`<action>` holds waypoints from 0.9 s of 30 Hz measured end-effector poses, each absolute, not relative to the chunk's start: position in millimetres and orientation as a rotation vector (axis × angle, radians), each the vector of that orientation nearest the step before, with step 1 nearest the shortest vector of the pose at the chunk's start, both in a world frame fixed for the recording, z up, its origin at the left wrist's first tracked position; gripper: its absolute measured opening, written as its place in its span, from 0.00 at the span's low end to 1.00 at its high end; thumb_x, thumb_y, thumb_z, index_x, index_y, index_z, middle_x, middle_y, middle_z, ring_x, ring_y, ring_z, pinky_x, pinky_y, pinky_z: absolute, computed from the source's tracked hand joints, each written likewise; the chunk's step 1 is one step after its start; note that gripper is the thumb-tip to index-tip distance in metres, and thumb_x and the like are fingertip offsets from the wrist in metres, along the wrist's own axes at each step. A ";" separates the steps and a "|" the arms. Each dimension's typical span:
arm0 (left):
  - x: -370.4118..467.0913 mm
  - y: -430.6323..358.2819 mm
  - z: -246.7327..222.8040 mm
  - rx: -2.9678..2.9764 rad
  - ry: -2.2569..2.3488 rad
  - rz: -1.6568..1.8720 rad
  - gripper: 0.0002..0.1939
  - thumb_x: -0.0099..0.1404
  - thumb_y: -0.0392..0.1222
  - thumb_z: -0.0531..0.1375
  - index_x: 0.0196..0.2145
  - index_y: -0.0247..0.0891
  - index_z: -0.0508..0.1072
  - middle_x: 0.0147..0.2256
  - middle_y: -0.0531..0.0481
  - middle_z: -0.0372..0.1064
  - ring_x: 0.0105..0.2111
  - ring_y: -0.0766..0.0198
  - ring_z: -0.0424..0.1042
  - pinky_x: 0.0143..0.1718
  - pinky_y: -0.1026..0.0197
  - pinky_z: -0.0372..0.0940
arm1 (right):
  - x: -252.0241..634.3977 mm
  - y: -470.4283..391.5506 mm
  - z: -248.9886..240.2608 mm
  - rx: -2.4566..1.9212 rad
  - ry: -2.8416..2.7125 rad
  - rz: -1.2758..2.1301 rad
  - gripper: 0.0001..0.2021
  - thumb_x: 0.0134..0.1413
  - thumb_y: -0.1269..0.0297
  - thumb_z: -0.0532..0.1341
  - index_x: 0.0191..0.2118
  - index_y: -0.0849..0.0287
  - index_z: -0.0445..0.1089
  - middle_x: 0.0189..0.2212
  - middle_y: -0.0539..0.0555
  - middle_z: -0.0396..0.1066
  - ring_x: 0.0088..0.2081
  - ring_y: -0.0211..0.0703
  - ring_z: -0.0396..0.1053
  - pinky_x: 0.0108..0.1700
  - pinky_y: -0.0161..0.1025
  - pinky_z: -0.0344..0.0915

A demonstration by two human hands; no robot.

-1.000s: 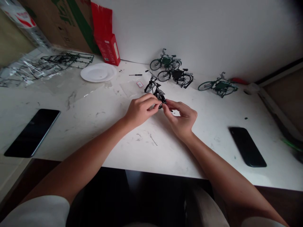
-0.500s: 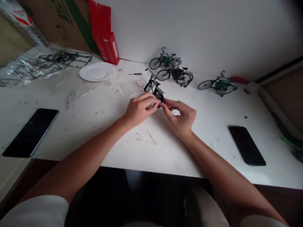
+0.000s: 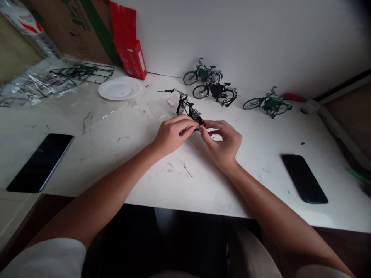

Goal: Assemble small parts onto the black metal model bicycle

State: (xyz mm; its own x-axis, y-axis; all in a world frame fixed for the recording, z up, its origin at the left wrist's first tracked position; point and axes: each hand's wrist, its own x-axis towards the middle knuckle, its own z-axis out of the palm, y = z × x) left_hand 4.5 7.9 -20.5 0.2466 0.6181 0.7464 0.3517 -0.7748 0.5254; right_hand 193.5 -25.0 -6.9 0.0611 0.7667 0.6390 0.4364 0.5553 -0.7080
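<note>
A black model bicycle (image 3: 188, 108) is between my hands at the middle of the white table, its silver handlebar towards the back left and its rear end towards me. My left hand (image 3: 174, 133) pinches the bicycle's rear with thumb and fingertips. From the other side, the thumb and forefinger of my right hand (image 3: 223, 143) close on the same rear end. The fingertips cover the exact part they grip. Just behind the handlebar lies a small screwdriver (image 3: 165, 91), partly overlapped by it. A thin metal pin-like piece (image 3: 188, 172) rests in front of my hands.
Finished-looking model bicycles stand behind: a green one (image 3: 203, 73), a black one (image 3: 216, 92) and another green one (image 3: 269, 104). Phones (image 3: 42, 162) (image 3: 305, 178) lie at both sides. A white plate (image 3: 120, 88), part frames (image 3: 84, 71), a red box (image 3: 133, 58) and a small bag (image 3: 159, 107) are left.
The black model bicycle has tilted and turned slightly in my fingers, so its handlebar has swung left and lower, beside the screwdriver. Both hands keep their pinch with small finger shifts.
</note>
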 end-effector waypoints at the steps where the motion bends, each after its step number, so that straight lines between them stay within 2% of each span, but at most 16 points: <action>1: 5.0 7.1 -19.9 2.234 0.937 1.530 0.06 0.74 0.37 0.63 0.45 0.38 0.82 0.43 0.45 0.81 0.29 0.70 0.73 0.33 0.65 0.68 | 194.3 -23.8 -7.8 -1.061 -1.538 0.368 0.08 0.64 0.57 0.72 0.45 0.53 0.83 0.41 0.54 0.83 0.40 0.44 0.82 0.40 0.44 0.84; 5: 4.7 5.4 -17.6 2.097 1.071 1.517 0.06 0.72 0.42 0.64 0.37 0.38 0.78 0.35 0.49 0.79 0.23 0.71 0.66 0.30 0.64 0.65 | 199.1 -14.8 -11.7 -1.109 -1.396 0.476 0.14 0.63 0.51 0.72 0.46 0.54 0.80 0.39 0.54 0.82 0.39 0.45 0.82 0.41 0.44 0.84; 8: 3.0 7.0 -18.9 1.993 1.133 1.450 0.14 0.72 0.46 0.64 0.30 0.37 0.75 0.28 0.51 0.74 0.23 0.70 0.66 0.28 0.64 0.63 | 203.2 -7.1 -13.0 -1.117 -1.325 0.516 0.17 0.61 0.47 0.73 0.45 0.54 0.79 0.38 0.54 0.81 0.39 0.45 0.82 0.42 0.45 0.84; 11: 3.9 8.1 -22.9 1.840 1.147 1.286 0.20 0.73 0.52 0.63 0.27 0.37 0.75 0.25 0.50 0.73 0.24 0.67 0.68 0.28 0.63 0.64 | 205.6 -3.0 -11.8 -1.086 -1.242 0.598 0.19 0.59 0.45 0.74 0.45 0.53 0.78 0.38 0.54 0.81 0.40 0.46 0.82 0.46 0.47 0.83; 13: 6.8 7.2 -24.7 1.697 1.109 1.177 0.21 0.73 0.56 0.64 0.30 0.36 0.77 0.28 0.48 0.76 0.26 0.66 0.72 0.29 0.63 0.67 | 205.5 -3.0 -9.7 -1.061 -1.188 0.667 0.20 0.57 0.44 0.75 0.46 0.51 0.78 0.38 0.53 0.81 0.40 0.46 0.82 0.49 0.49 0.83; 15: 11.1 5.4 -24.3 1.534 1.009 1.103 0.22 0.71 0.59 0.65 0.37 0.35 0.80 0.35 0.44 0.80 0.30 0.63 0.76 0.33 0.61 0.72 | 204.2 -4.6 -7.2 -1.036 -1.142 0.744 0.20 0.56 0.44 0.75 0.46 0.50 0.78 0.37 0.51 0.80 0.40 0.45 0.82 0.51 0.49 0.83; 18: 16.9 3.6 -20.0 1.300 0.786 1.084 0.25 0.67 0.61 0.69 0.46 0.35 0.80 0.47 0.40 0.82 0.42 0.58 0.82 0.47 0.55 0.76 | 201.2 -7.9 -4.5 -0.997 -1.066 0.901 0.19 0.54 0.46 0.77 0.45 0.50 0.78 0.37 0.49 0.79 0.41 0.43 0.82 0.53 0.48 0.82; 21: 18.7 5.4 -15.7 1.109 0.664 1.150 0.27 0.65 0.61 0.72 0.50 0.37 0.79 0.52 0.39 0.81 0.53 0.51 0.81 0.59 0.47 0.73 | 198.7 -9.4 -5.9 -0.989 -0.985 1.058 0.19 0.51 0.48 0.79 0.43 0.50 0.78 0.36 0.47 0.79 0.41 0.41 0.81 0.54 0.48 0.82; 24: 16.6 10.0 -16.0 0.964 0.646 1.208 0.29 0.63 0.59 0.74 0.53 0.38 0.77 0.50 0.40 0.81 0.54 0.50 0.80 0.63 0.43 0.70 | 198.0 -7.4 -10.2 -1.021 -0.976 1.135 0.19 0.49 0.49 0.80 0.42 0.51 0.78 0.36 0.48 0.80 0.41 0.41 0.80 0.55 0.47 0.81; 27: 13.2 15.8 -21.3 0.891 0.682 1.227 0.27 0.61 0.53 0.77 0.52 0.38 0.76 0.47 0.42 0.82 0.48 0.54 0.82 0.61 0.43 0.72 | 201.2 -2.1 -10.8 -1.052 -1.088 1.122 0.21 0.49 0.47 0.79 0.43 0.52 0.79 0.38 0.49 0.81 0.41 0.42 0.80 0.51 0.47 0.82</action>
State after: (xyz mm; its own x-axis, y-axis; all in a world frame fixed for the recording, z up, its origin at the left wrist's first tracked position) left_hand 13.2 15.8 -21.3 0.2218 0.9748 0.0232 -0.4949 0.0920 0.8641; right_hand 201.2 -2.1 -10.8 0.0998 0.9884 0.1140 -0.1450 0.1278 -0.9811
